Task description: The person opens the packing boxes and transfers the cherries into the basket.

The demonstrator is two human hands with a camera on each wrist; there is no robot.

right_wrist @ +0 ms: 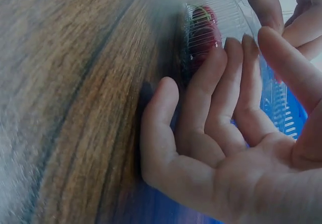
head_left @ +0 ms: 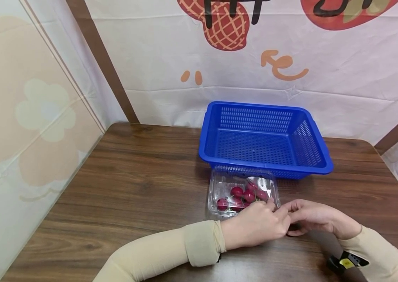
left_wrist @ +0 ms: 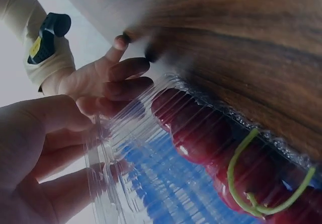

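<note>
A clear plastic clamshell box (head_left: pixel 216 186) with several red cherries (head_left: pixel 236 191) in it sits on the table, right in front of a blue basket (head_left: pixel 251 162). At its near right corner my left hand (head_left: pixel 260 221) pinches the rim, thumb and fingers on either side of the plastic (left_wrist: pixel 108 168). My right hand (head_left: pixel 320 219) reaches in from the right, its fingers (right_wrist: pixel 201 90) extended with a slight bend and the tips against the box's side. Both hands meet at this corner. Green stems (left_wrist: pixel 234 168) show among the cherries. In the head view my left hand hides the box's near right part.
The brown wooden table (head_left: pixel 132 188) runs up to a printed cloth backdrop (head_left: pixel 156 66) behind and at the left. Slatted sides and an open top mark the basket. A black and yellow device (head_left: pixel 348 261) is strapped to the right wrist.
</note>
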